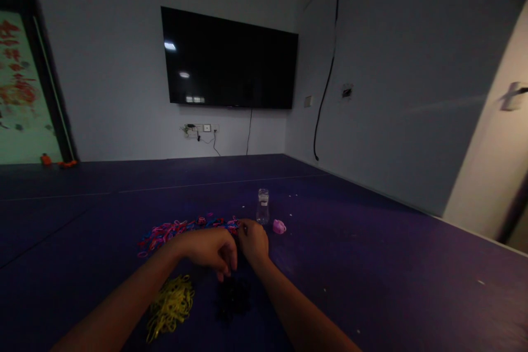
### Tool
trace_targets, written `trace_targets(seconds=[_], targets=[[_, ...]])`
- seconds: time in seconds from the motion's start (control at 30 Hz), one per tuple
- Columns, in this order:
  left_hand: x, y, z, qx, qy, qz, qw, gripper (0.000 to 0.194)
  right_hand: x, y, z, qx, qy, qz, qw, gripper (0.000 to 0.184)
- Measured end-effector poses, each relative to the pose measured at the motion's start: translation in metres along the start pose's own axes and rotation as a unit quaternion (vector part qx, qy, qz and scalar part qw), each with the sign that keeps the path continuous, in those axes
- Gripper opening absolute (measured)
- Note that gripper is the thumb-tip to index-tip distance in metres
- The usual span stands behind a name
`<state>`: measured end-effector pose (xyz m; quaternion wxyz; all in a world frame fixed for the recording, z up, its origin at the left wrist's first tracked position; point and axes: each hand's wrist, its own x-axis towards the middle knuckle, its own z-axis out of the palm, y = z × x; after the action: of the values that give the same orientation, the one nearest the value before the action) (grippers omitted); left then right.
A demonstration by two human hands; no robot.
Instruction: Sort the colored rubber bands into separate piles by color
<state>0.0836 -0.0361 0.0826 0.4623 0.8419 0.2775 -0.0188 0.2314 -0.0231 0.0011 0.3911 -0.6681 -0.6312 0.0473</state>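
Black pile (233,298) lies by left hand (218,250), multicoloured bands (167,232) by right hand (254,240); I cannot tell either grip

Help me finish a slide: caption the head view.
Left hand by a black pile, right hand by mixed bands, with yellow bands, bottle and pink piece nearby.

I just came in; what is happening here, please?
A person works with both bare hands among piles of small bands. The left hand is by the black pile; the right hand is at the multicoloured pile's edge. Their grip is unclear. A yellow pile lies nearby, and a clear bottle stands beside a pink object.
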Motion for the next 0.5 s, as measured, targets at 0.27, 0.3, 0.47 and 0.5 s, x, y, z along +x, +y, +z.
trace_targets(seconds=[0.27, 0.3, 0.47, 0.5], targets=[[-0.010, -0.055, -0.062, 0.231, 0.326, -0.138, 0.906, 0.021, -0.001, -0.001, 0.001, 0.011, 0.015, 0.003, 1.000, 0.025], [-0.012, -0.066, -0.069, 0.248, 0.353, -0.159, 0.888, 0.019, -0.001, 0.000, 0.001, 0.009, 0.012, 0.002, 1.000, 0.026], [-0.017, -0.102, -0.078, 0.256, 0.399, -0.185, 0.861, 0.017, 0.000, 0.000, 0.001, -0.003, 0.009, -0.008, 1.000, 0.026], [-0.016, -0.106, -0.076, 0.254, 0.401, -0.179, 0.862, 0.016, 0.000, 0.000, 0.001, -0.004, 0.010, -0.008, 1.000, 0.025]])
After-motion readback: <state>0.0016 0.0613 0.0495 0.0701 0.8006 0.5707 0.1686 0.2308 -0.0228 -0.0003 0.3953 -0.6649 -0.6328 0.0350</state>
